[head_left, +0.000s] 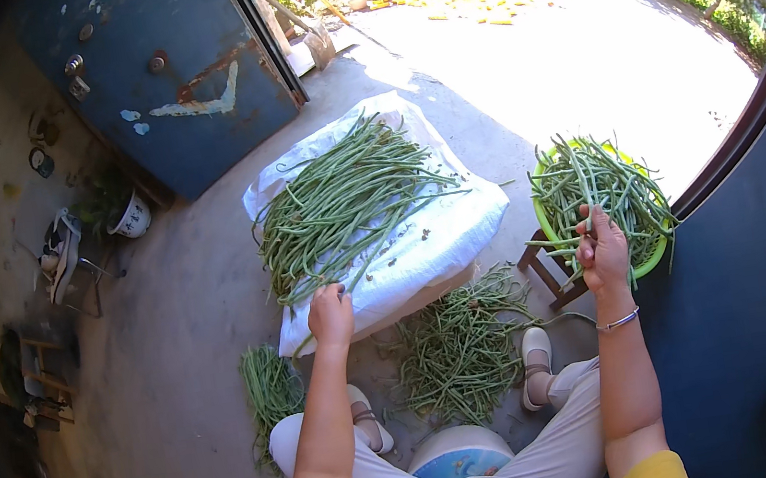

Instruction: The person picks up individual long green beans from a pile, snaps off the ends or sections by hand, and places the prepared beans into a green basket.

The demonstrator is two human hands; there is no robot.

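Note:
A big heap of long green beans [340, 206] lies on a white sack [440, 231] spread on the concrete in front of me. My left hand [330, 315] rests on the near edge of that heap, fingers curled on the bean ends. My right hand [602, 251] is closed on a long bean [583, 184] over a green basin [658, 253] filled with beans at the right. The basin stands on a small wooden stool [550, 273]. A pile of trimmed bean scraps [456, 355] lies between my feet.
A small bunch of beans [271, 394] lies on the floor at my left. A blue metal door [173, 73] stands behind, another blue door [750, 307] at the right. A white pot [131, 217] and clutter sit along the left wall. Sunlit yard beyond.

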